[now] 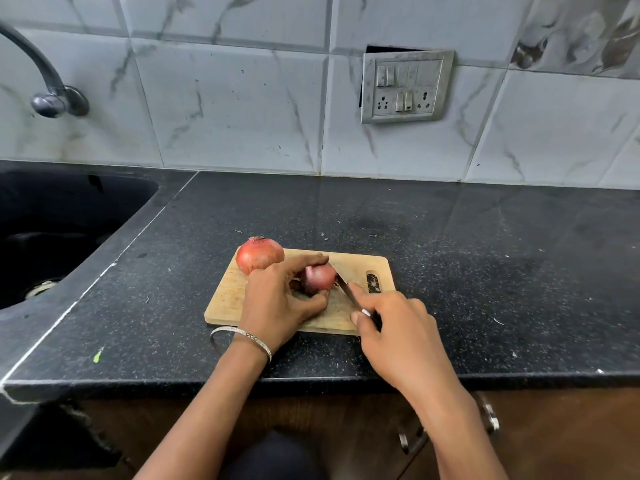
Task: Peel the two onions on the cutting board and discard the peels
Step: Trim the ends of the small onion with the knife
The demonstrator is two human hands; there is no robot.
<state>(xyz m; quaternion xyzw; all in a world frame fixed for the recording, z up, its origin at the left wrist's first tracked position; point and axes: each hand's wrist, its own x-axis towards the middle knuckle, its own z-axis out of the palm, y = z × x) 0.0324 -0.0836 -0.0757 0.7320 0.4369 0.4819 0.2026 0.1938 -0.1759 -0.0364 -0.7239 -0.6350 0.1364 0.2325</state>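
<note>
Head view. Left grip (277, 296) was curled round the smaller onion (320, 277) at centre frame, forefinger over its top, thumb under its near side, holding it on the cutting board (356, 265). Right grip (398, 327) was clamped on the knife (346, 292) handle, forefinger laid along the blade's back; the blade met the right end of that onion.

Count: two onions, one knife, one board. The larger onion (259, 254), skin on, sat at the board's upper-left corner, just beside the left grip's knuckles. The left grip hid part of the smaller onion.

Surroundings: the board lay on the dark speckled table (485, 271). Sink (145, 202) at left of frame, tap (45, 81) upper left, switch panel (405, 86) on the tiled wall upper right. A bangle (242, 336) circled the left wrist.
</note>
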